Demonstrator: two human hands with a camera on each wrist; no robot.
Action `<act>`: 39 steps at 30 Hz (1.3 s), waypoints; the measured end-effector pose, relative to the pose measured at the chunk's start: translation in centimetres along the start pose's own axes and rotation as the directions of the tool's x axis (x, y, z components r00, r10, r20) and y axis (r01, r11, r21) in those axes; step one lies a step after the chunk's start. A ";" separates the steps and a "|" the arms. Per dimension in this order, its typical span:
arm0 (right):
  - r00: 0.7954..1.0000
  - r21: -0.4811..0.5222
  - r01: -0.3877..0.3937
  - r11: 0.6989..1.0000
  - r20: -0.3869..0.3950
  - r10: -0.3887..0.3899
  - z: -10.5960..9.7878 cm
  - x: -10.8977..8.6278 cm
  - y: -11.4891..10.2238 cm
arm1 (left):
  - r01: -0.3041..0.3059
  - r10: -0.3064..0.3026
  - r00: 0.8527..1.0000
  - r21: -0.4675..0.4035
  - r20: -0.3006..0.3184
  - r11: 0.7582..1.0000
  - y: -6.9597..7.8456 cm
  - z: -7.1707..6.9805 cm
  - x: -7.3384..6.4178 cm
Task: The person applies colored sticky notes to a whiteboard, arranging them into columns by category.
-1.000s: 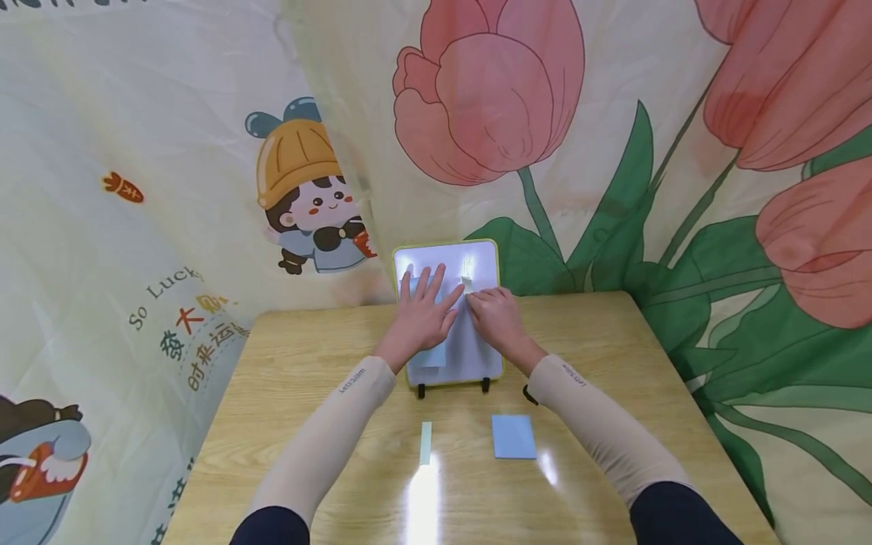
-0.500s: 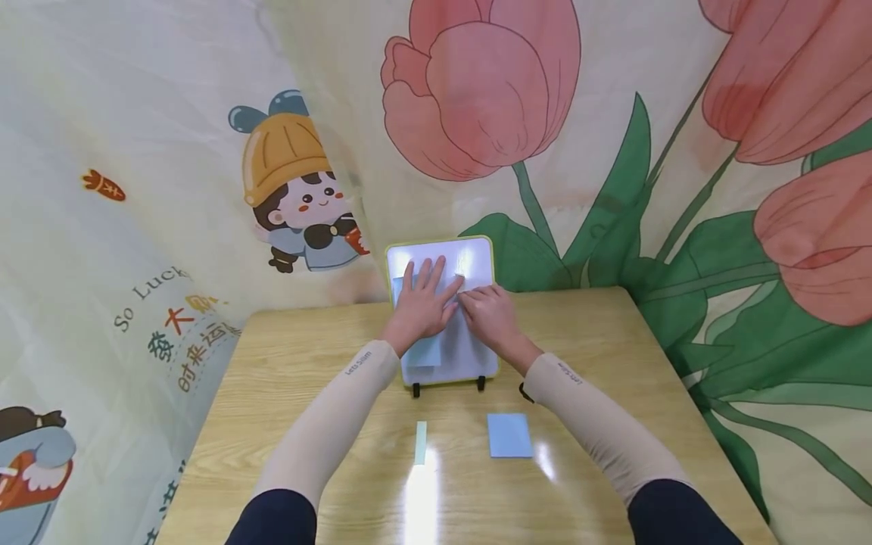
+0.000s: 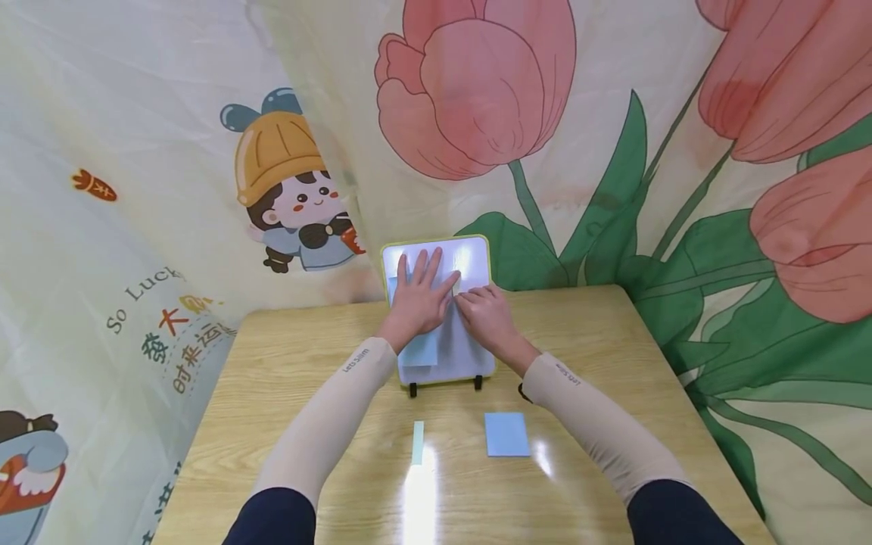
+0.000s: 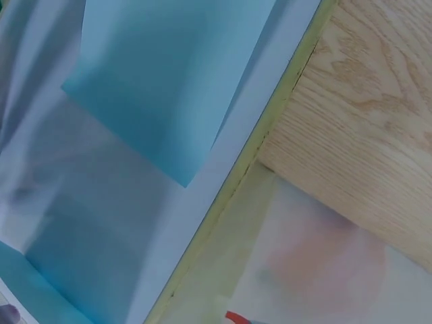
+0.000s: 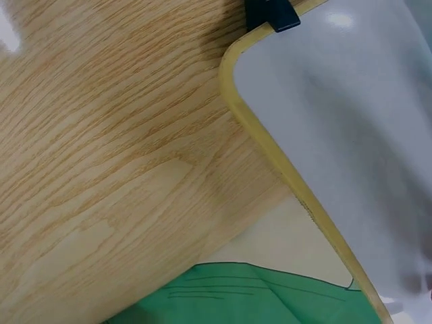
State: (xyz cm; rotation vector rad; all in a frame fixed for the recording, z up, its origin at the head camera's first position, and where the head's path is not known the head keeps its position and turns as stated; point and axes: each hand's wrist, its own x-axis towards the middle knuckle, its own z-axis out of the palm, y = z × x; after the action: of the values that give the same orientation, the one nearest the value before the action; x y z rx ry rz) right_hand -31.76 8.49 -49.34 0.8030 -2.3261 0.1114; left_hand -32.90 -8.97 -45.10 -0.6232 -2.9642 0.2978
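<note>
"How does the board (image 3: 468,350) sit?"
"Propped nearly upright: white face, yellow rim, rounded corners."
"And what's on it?"
"Two blue sheets (image 4: 155,74), set apart, down its left side; a pale strip (image 3: 456,287), partly hidden, right of middle."

From here I see a white, yellow-edged board (image 3: 466,359). Blue square (image 3: 507,434) at its five o'clock, pink tulip (image 3: 484,91) at twelve.
</note>
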 end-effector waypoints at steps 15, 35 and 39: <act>0.999 0.082 0.042 0.996 0.020 -0.044 0.1 -0.2 1.0 | 0.004 -0.004 1.000 0.018 -0.025 1.000 -0.4 -0.1 -0.4; 0.964 -0.010 0.223 0.975 0.150 -0.219 0.0 -1.6 1.6 | 0.040 -0.038 0.999 -0.067 0.018 0.997 -0.4 -0.6 -0.7; 0.967 0.010 0.222 0.975 0.124 -0.221 -0.1 -1.4 1.8 | 0.042 -0.040 0.999 -0.069 0.028 0.997 -0.3 -0.6 -0.8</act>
State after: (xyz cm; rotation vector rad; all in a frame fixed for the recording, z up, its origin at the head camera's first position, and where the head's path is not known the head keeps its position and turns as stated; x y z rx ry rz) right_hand -31.93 10.71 -49.94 1.0892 -2.3317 -0.0422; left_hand -32.24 -9.47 -44.44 -0.5689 -3.0195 0.2023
